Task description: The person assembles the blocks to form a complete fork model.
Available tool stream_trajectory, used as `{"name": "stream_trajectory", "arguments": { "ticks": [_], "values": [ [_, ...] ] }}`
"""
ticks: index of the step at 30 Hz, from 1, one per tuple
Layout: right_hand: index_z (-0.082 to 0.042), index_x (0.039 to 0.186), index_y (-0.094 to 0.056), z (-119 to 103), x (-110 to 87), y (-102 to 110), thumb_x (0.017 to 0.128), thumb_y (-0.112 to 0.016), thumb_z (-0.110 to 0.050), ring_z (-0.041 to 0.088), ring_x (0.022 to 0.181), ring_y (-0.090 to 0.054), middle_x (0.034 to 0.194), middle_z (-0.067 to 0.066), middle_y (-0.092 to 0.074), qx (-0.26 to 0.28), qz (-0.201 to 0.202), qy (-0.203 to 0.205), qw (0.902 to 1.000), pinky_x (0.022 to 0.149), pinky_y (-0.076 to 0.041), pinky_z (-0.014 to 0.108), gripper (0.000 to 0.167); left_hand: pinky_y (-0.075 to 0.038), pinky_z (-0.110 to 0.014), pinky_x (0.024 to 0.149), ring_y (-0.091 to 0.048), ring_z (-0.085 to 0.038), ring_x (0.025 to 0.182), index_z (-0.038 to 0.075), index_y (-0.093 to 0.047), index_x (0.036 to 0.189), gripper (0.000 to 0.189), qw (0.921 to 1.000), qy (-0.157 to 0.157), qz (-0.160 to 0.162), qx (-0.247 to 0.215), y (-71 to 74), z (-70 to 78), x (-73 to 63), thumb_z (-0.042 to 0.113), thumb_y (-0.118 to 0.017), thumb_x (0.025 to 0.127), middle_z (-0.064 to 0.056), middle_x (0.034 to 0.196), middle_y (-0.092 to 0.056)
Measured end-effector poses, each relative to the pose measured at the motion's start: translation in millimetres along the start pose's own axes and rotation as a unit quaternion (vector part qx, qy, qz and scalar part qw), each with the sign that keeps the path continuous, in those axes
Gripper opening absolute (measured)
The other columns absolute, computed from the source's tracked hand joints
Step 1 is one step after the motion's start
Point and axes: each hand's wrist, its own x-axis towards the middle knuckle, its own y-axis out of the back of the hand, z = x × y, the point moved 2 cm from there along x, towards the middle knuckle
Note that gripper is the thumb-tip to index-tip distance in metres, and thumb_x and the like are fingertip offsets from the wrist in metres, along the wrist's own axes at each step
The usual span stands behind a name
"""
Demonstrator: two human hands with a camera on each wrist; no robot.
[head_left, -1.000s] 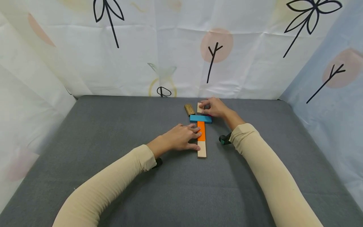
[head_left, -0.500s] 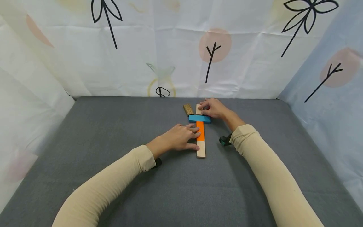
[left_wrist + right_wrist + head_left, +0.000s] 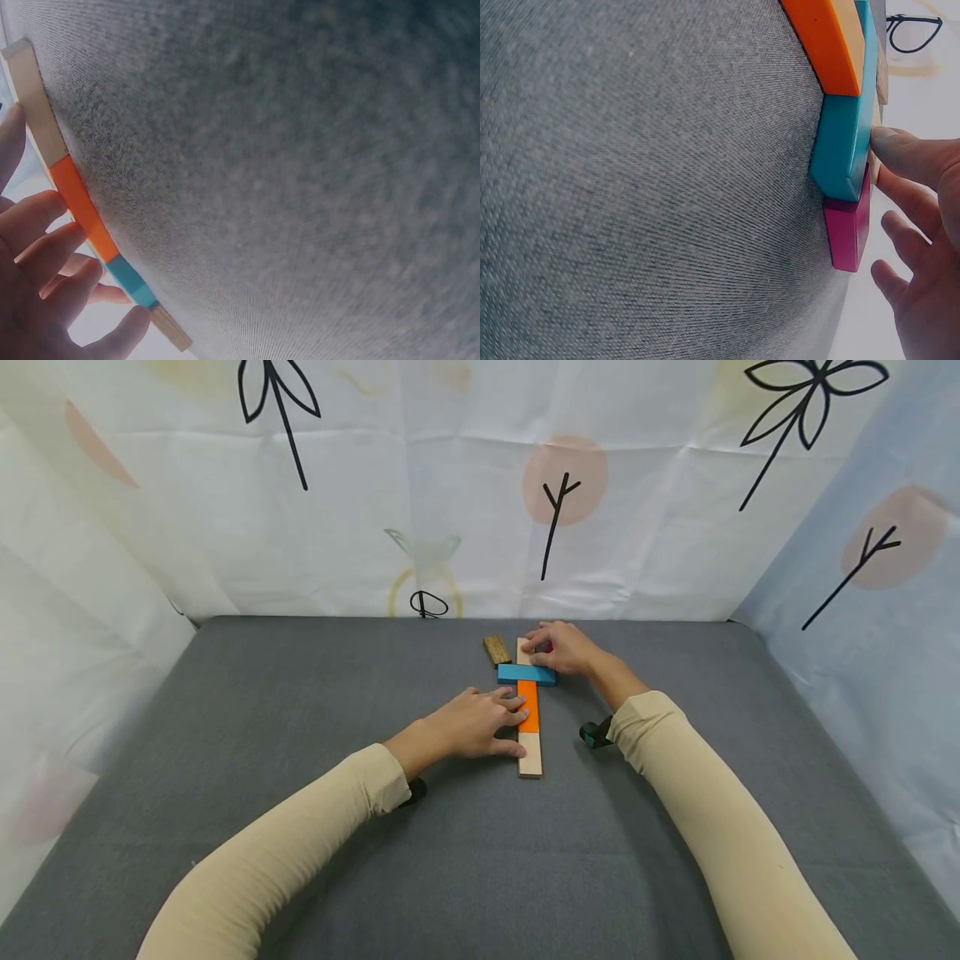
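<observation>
A light wooden block (image 3: pixel 529 764) and an orange block (image 3: pixel 532 706) lie end to end, meeting a crosswise blue block (image 3: pixel 527 674). Fingers slightly spread, my left hand (image 3: pixel 474 723) rests its fingertips along the left side of the orange and light blocks. Beyond the blue block, my right hand (image 3: pixel 566 648) pinches another light wooden block (image 3: pixel 522 657) between thumb and fingers, its near end at the blue one. The right wrist view shows a magenta block (image 3: pixel 845 236) against the blue block's end; my right hand mostly covers it from the head.
A darker brown wooden block (image 3: pixel 497 651) sits slanted at the blue block's far left corner. Grey cloth (image 3: pixel 337 693) covers the table, and a printed white curtain (image 3: pixel 465 485) stands along its back edge.
My right hand has drawn the far light block nearer, up to the blue block. The left hand keeps its place on the orange and near light blocks.
</observation>
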Motion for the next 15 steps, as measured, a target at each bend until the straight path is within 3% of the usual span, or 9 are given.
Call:
{"name": "stream_trajectory", "arguments": {
  "ticks": [15],
  "values": [
    [0.001,0.126,-0.067,1.7,-1.4,-2.4,0.096,-0.066,-0.009,0.038,0.145,-0.03,0.143,0.019,-0.054,-0.004,0.008,-0.006,0.9999,0.116,-0.024,0.053,0.032,-0.037,-0.056,0.107,-0.031,-0.024,0.147,0.018,-0.05,0.148,0.07,0.9999,0.002,0.002,0.014,0.2,1.4,1.1,0.062,-0.053,0.094,-0.003,0.155,-0.041]
  ]
}}
